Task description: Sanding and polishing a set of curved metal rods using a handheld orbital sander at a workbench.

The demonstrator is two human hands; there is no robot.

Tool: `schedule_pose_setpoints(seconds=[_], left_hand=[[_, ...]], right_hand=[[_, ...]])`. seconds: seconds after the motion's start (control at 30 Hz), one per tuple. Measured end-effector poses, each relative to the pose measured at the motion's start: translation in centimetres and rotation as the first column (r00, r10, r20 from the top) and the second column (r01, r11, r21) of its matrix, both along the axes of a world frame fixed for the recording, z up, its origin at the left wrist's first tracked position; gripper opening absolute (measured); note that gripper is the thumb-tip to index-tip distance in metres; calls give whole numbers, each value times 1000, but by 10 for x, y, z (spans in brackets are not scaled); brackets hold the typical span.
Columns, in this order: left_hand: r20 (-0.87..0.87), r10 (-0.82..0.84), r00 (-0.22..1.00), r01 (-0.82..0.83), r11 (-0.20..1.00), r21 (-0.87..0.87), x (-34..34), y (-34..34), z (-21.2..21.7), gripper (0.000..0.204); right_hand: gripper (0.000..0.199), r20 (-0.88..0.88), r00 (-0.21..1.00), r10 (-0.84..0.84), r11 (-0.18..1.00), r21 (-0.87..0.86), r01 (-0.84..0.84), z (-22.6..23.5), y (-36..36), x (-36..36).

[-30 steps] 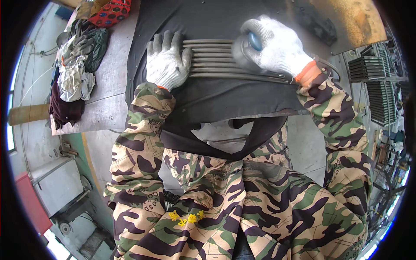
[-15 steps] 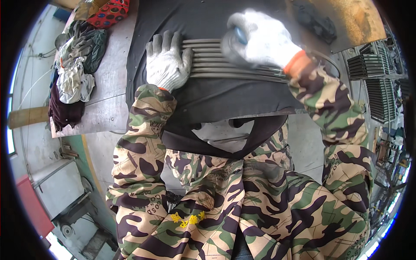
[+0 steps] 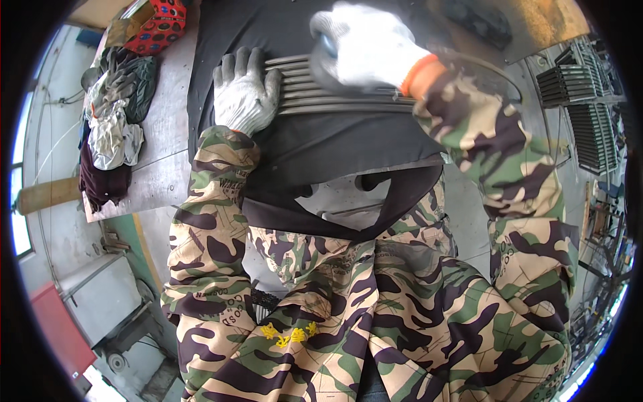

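Note:
Several thin grey metal bars point(image 3: 348, 102) lie side by side on a dark mat point(image 3: 335, 144) over the workbench. My left hand point(image 3: 245, 94), in a white knit glove, lies flat with spread fingers on the bars' left ends. My right hand point(image 3: 365, 45), gloved with an orange cuff, is closed around a dark round hand tool point(image 3: 323, 63) held over the bars, just right of the left hand. The tool is mostly hidden by the glove and blurred. Both sleeves are camouflage cloth.
A pile of rags and spare gloves point(image 3: 110, 134) lies on the grey bench top point(image 3: 157, 174) at the left, with a red dotted cloth point(image 3: 155, 25) behind it. Racks of metal parts point(image 3: 579, 87) stand at the right. A dark apron strap point(image 3: 348, 221) hangs below the bench edge.
My right hand with the tool has slid left along the bars, toward my left hand. The left hand has stayed flat on the bars.

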State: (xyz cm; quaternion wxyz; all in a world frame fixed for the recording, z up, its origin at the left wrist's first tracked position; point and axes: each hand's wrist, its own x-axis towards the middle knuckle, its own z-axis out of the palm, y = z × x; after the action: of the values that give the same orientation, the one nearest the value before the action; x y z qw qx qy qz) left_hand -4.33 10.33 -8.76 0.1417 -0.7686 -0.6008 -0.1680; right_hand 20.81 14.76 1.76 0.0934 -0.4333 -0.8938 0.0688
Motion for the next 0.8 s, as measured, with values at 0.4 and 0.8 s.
schedule_pose_setpoints(seconds=[0.4, 0.8], left_hand=[[6, 61, 998, -59, 977, -205, -1, 0, 6, 61], [20, 57, 998, -55, 994, -99, 0, 3, 3, 56]], right_hand=[[32, 83, 995, 56, 997, -51, -52, 10, -2, -16], [27, -73, 995, 66, 978, 203, -50, -4, 9, 47]])
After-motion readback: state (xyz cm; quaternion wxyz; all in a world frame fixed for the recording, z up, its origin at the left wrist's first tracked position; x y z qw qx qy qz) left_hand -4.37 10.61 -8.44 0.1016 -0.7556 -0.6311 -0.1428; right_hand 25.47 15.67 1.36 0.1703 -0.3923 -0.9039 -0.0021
